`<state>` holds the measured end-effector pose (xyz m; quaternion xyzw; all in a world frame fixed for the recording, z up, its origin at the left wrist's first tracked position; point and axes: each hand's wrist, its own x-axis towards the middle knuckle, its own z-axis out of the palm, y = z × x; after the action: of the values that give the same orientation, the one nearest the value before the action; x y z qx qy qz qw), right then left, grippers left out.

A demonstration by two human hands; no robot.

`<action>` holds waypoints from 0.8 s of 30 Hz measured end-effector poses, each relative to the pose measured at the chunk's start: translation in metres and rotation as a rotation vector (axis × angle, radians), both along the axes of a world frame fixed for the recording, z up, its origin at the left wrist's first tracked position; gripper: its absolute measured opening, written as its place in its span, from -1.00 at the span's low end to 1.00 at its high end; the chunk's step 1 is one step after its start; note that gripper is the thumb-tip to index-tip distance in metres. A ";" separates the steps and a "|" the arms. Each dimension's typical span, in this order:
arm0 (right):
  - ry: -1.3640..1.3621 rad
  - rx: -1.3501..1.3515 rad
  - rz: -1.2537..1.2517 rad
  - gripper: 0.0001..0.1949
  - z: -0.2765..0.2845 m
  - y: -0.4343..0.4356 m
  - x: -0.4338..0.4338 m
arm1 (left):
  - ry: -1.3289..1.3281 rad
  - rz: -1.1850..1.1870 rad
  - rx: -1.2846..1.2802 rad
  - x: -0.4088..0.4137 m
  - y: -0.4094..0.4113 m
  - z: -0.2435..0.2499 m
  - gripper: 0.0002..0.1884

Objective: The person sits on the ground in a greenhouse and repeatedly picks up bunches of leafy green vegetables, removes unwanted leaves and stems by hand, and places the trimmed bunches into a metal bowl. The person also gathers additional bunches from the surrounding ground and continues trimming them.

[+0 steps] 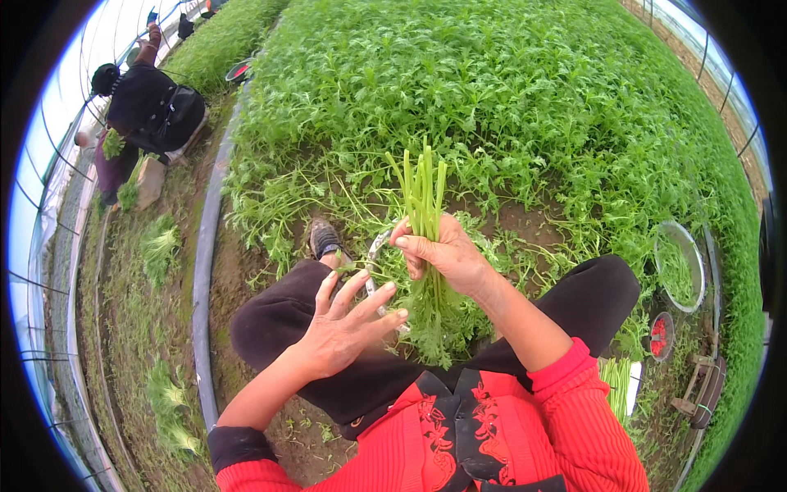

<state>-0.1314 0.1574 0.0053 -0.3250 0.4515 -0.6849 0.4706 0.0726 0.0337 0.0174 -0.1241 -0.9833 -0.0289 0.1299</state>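
Observation:
My right hand point(452, 255) grips a bunch of leafy green stems point(424, 190) in front of me. Its cut ends point up and away, and the serrated leaves hang down toward my lap. Spread-fingered and holding nothing, my left hand point(350, 326) is just left of the bunch, above my left thigh. Below the hands, between my legs, shows part of a pale curved rim point(372, 261) of what looks like a basin, mostly covered by greens. Ahead of my shoes grows a dense bed of the same leafy plants point(467, 80).
A clear basin of greens point(679, 267), a small bowl of red pieces point(661, 335) and a small wooden stool point(701, 390) stand at right. Stems point(616, 384) lie by my right hip. Left of a grey border strip point(206, 307) lie bundles point(161, 246); a co-worker point(144, 111) sits beyond.

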 end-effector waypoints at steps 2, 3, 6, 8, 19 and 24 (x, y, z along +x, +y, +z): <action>0.193 0.103 -0.081 -0.81 -0.001 -0.002 0.006 | -0.021 0.233 0.592 -0.005 -0.004 0.010 -0.23; 0.404 0.108 -0.168 -0.81 -0.004 -0.004 0.011 | -0.007 0.244 1.083 -0.015 -0.008 -0.004 -0.18; 0.894 0.094 -0.416 -0.81 -0.001 -0.013 0.037 | 0.000 0.197 1.543 -0.051 0.009 -0.003 -0.14; 1.178 0.205 -0.515 -0.74 -0.005 -0.012 0.046 | 0.069 0.142 1.815 -0.071 0.027 -0.001 -0.22; 1.122 0.078 -0.172 -0.39 0.067 0.027 -0.008 | 0.073 0.031 1.913 -0.075 0.025 -0.006 -0.78; 1.420 -0.091 0.249 -0.33 0.112 -0.025 0.012 | -0.135 0.110 1.755 -0.071 0.032 0.012 -0.77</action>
<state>-0.1194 0.1322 0.1175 -0.7600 0.5790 -0.2679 0.1244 0.0011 0.0662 0.0296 0.0698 -0.6167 -0.7746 0.1214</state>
